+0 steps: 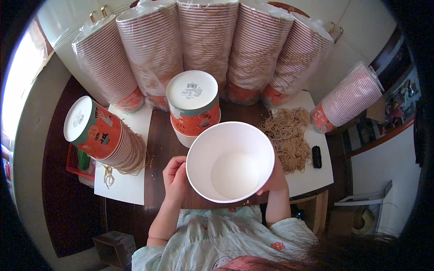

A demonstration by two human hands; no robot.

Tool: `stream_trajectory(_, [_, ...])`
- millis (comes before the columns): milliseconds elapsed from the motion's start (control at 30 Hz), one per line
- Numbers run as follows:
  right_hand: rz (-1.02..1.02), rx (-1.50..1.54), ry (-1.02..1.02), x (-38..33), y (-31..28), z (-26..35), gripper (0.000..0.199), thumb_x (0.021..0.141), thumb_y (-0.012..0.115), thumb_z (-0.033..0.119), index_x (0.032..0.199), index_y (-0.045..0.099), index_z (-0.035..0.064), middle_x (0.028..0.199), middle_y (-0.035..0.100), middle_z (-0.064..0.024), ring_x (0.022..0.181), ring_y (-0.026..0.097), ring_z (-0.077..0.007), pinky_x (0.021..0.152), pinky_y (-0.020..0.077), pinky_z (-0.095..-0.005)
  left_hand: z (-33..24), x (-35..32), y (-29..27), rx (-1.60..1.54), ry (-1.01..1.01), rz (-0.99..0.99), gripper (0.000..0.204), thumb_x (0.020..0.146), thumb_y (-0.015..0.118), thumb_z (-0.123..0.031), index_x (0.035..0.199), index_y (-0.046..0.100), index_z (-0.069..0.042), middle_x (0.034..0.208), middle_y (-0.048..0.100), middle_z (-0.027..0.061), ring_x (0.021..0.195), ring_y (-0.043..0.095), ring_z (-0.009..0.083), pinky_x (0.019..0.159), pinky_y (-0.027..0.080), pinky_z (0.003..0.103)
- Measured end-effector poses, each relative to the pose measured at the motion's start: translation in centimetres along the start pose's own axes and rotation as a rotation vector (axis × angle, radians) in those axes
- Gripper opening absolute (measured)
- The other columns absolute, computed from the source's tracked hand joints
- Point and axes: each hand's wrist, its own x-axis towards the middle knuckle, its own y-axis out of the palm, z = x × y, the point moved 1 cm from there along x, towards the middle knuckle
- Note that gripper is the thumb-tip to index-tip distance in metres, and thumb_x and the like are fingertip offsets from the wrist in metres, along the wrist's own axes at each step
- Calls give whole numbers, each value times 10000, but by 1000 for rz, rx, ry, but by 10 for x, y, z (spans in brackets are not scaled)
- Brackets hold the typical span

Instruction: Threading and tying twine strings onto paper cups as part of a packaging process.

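Observation:
A large white-lined paper bucket (pixel 235 176) is tilted with its mouth toward me, so its bare white inside and round bottom show. My left hand (pixel 175 176) is closed at its left side, with the fingertips partly behind the wall. On the other side my right hand (pixel 274 179) grips the wall, most of its fingers hidden by the bucket. Just beyond stands an upside-down orange and green paper bucket (pixel 195 118) over a white one. To the left leans a nested stack of upturned buckets (pixel 106 135) with tan cords hanging around it.
Several plastic-wrapped bucket stacks (pixel 208 45) line the table's back, and another wrapped stack (pixel 346 99) leans at far right. A heap of tan cord (pixel 288 135) lies right of the bucket, beside a small black object (pixel 316 157). A red basket (pixel 77 163) sits at left.

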Motion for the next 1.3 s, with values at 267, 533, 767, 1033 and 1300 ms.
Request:
stream_trajectory(267, [62, -7, -27, 3, 2, 1, 1240, 319, 856, 456, 1307, 241, 28, 1292, 362, -116, 1181, 377, -242, 976, 311, -405, -1, 5, -3, -38, -3, -9, 126, 864, 474, -64, 918, 555, 16, 834, 587, 25, 734, 521, 54, 672, 416, 183])
stream_trajectory(533, [83, -106, -4, -1, -2, 4, 1268, 269, 858, 465, 1303, 271, 25, 1294, 334, -121, 1206, 326, -250, 999, 259, -400, -1, 6, -5, 18, -20, -8, 146, 868, 459, -83, 912, 558, 15, 799, 580, 9, 720, 514, 43, 648, 402, 170])
stream_trajectory(767, [204, -797, -229, -5, 11, 30, 1258, 263, 816, 532, 1284, 300, 10, 1271, 332, -170, 1203, 298, -346, 998, 250, -449, -2, 13, -1, 310, -12, -8, 98, 770, 578, 3, 866, 558, 7, 707, 567, -14, 600, 504, 27, 547, 403, 166])
stream_trajectory(1033, [234, -1067, -482, -23, 43, 26, 1014, 502, 690, 628, 1258, 351, 42, 1237, 345, -191, 1167, 343, -373, 969, 242, -538, 13, 17, -3, 520, 116, -118, 75, 758, 583, -28, 800, 532, 5, 617, 540, -6, 546, 473, 27, 487, 388, 181])
stream_trajectory(1300, [273, -1072, -542, -31, 51, 24, 849, 550, 709, 545, 1229, 414, 129, 1196, 382, -135, 1116, 381, -319, 948, 275, -510, 18, 20, -5, 549, 179, -156, 59, 742, 537, -8, 792, 507, -4, 626, 506, -3, 552, 441, 44, 497, 375, 192])
